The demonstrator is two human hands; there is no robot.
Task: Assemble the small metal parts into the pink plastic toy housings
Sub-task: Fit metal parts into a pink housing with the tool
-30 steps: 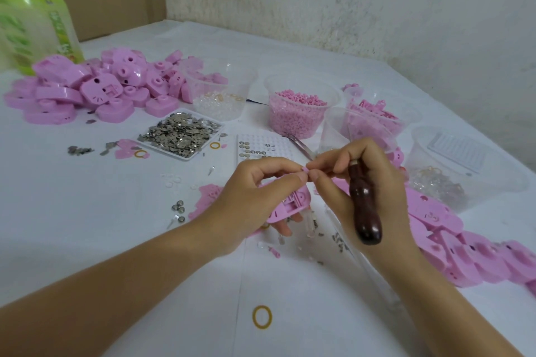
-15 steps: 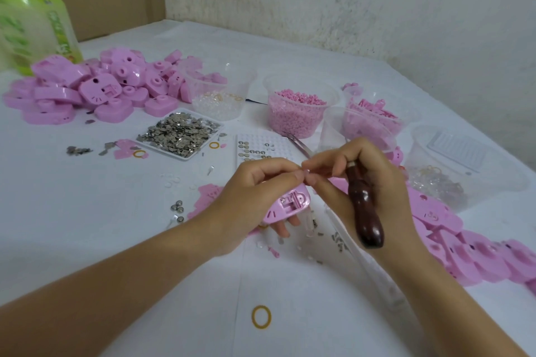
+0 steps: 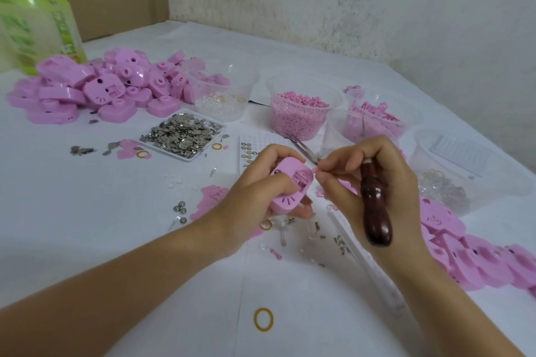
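Left hand point(image 3: 261, 191) grasps pink housing point(image 3: 290, 187) above table point(image 3: 87, 226) centre: rounded shell, rectangular recess, fan of slits. Right hand point(image 3: 368, 180), at housing's 3 o'clock, clenches dark wooden tool handle point(image 3: 375, 211)

A white-covered table point(image 3: 72, 226) was backed by a stained plaster wall point(image 3: 348, 3) at twelve o'clock, with cardboard boxes point(image 3: 116, 0) stacked at eleven.

White-covered table point(image 3: 87, 240) with pink housings point(image 3: 95, 90), clear cups point(image 3: 223, 95), metal-parts tray point(image 3: 182, 135).
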